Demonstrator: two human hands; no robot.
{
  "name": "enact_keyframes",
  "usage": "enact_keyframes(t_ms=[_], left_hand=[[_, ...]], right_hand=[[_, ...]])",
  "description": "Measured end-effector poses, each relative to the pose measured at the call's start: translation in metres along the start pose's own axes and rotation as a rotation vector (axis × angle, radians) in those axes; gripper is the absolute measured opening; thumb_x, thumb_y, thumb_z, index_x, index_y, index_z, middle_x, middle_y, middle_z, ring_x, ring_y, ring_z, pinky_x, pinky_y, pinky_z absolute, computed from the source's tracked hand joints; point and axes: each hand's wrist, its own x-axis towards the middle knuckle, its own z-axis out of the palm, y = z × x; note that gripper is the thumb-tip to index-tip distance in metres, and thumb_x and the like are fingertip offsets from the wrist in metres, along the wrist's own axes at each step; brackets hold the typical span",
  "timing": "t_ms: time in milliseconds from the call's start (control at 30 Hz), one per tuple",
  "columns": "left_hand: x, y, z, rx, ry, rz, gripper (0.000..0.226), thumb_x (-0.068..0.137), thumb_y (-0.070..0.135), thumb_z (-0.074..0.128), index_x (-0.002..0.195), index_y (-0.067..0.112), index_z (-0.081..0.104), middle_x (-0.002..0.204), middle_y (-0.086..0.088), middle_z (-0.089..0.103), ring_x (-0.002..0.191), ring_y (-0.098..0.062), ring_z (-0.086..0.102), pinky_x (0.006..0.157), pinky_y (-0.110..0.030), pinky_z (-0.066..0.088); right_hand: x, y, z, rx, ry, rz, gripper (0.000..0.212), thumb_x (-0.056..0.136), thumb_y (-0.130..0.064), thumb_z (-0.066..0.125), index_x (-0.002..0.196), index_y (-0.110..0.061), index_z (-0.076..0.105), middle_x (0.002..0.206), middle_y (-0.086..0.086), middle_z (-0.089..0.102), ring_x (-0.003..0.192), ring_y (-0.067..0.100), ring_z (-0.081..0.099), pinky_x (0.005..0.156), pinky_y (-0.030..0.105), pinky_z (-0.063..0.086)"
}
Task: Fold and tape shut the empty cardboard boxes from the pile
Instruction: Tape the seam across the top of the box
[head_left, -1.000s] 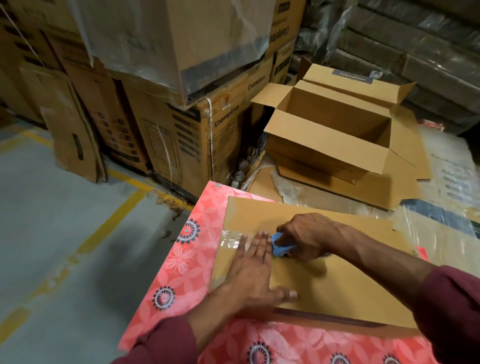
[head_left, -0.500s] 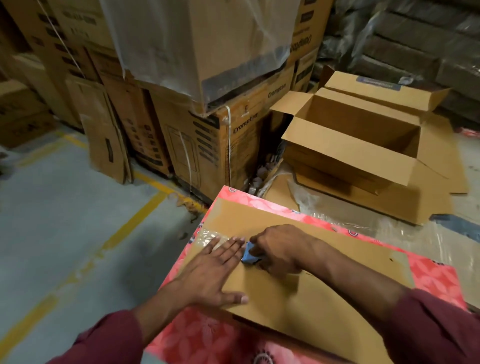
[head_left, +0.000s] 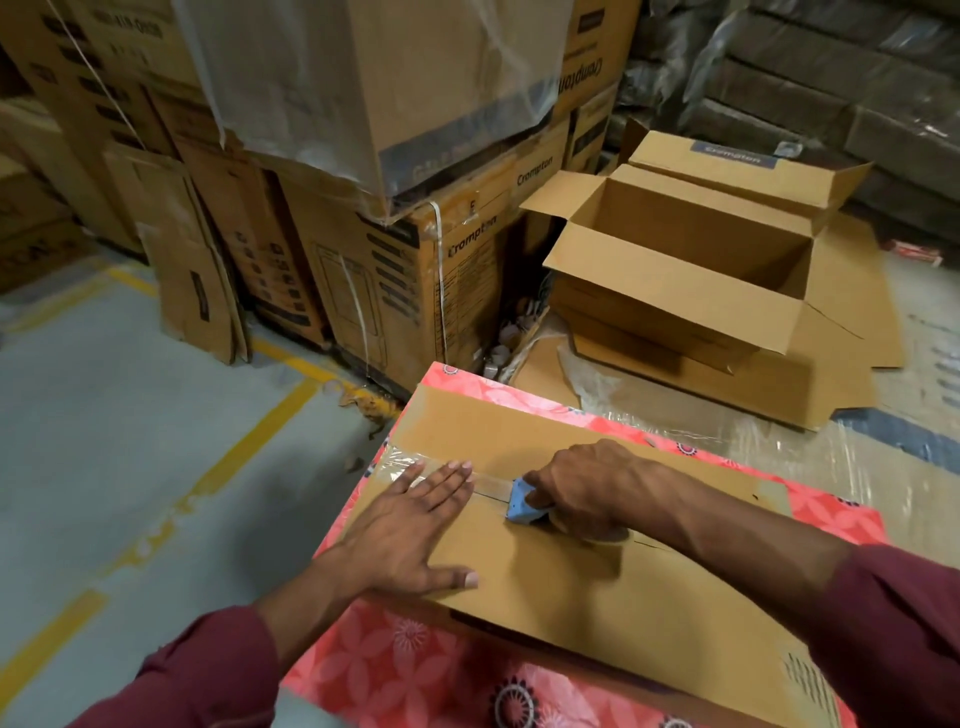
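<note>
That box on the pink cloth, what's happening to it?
A person is taping the flat cardboard box shut. The left hand lies flat on it, holding down the clear tape. The right hand grips a blue tape dispenser on the seam. Another open box waits behind.

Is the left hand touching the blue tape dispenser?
Apart. In the head view, bare tape shows between the left hand fingertips and the blue tape dispenser.
</note>
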Motion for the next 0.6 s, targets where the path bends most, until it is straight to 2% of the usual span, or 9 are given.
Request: enact_keyframes(t_ms=[67,167,300,400,467,533,600], left_hand=[[-0.001,0.001,0.0,0.0,-0.001,0.002,0.116,0.087,0.095,0.026,0.166,0.011,0.014,0.174,-0.006,0.001,0.161,-0.017,-0.003,0.126,-0.047,-0.001],[-0.001,0.0,-0.001,-0.007,-0.023,-0.003,0.116,0.087,0.095,0.027,0.167,0.012,0.011,0.174,-0.004,-0.001,0.161,-0.017,-0.005,0.127,-0.046,-0.004],[0.002,0.003,-0.006,-0.019,-0.1,-0.032,0.119,0.084,0.098,0.022,0.167,0.015,-0.001,0.173,0.0,-0.014,0.158,-0.013,-0.018,0.128,-0.046,-0.009],[0.007,0.015,-0.01,0.002,-0.185,-0.098,0.127,0.078,0.103,0.014,0.165,0.013,-0.01,0.17,-0.001,-0.023,0.157,-0.015,-0.025,0.127,-0.05,-0.011],[0.017,0.029,-0.011,0.0,-0.201,-0.101,0.129,0.077,0.103,0.013,0.165,0.01,-0.011,0.169,-0.004,-0.024,0.156,-0.017,-0.026,0.127,-0.053,-0.013],[0.031,0.047,-0.01,-0.024,-0.211,-0.062,0.13,0.078,0.102,0.014,0.164,0.008,-0.011,0.169,-0.006,-0.023,0.157,-0.019,-0.025,0.127,-0.053,-0.013],[0.04,0.056,-0.011,-0.058,-0.213,-0.058,0.129,0.079,0.1,0.015,0.164,0.007,-0.011,0.17,-0.006,-0.021,0.157,-0.018,-0.024,0.128,-0.051,-0.012]], right_hand=[[-0.002,0.001,0.003,-0.001,-0.004,0.007,0.044,0.1,-0.039,0.055,0.142,-0.03,0.056,0.127,0.001,0.067,0.111,0.029,0.066,0.073,0.033,0.042],[-0.005,0.001,-0.001,0.015,-0.02,0.027,0.036,0.098,-0.038,0.059,0.132,-0.028,0.061,0.121,0.001,0.069,0.106,0.029,0.067,0.073,0.033,0.047],[-0.003,-0.004,-0.018,-0.004,-0.139,0.018,0.037,0.086,-0.021,0.073,0.123,-0.022,0.064,0.114,0.002,0.069,0.103,0.03,0.067,0.072,0.032,0.044],[0.004,-0.006,-0.014,-0.01,-0.073,-0.049,0.033,0.084,-0.035,0.072,0.114,-0.023,0.069,0.093,-0.002,0.066,0.086,0.028,0.064,0.074,0.034,0.054],[0.006,0.002,-0.007,0.001,-0.016,-0.07,0.036,0.082,-0.044,0.069,0.113,-0.026,0.069,0.083,-0.005,0.058,0.083,0.026,0.06,0.07,0.033,0.05],[0.006,0.008,-0.003,0.014,0.001,-0.087,0.04,0.082,-0.048,0.068,0.114,-0.026,0.068,0.081,-0.005,0.056,0.083,0.025,0.057,0.07,0.032,0.043],[0.007,0.01,-0.001,0.034,0.011,-0.105,0.041,0.082,-0.051,0.067,0.113,-0.025,0.068,0.084,-0.002,0.062,0.081,0.025,0.061,0.071,0.034,0.051]])
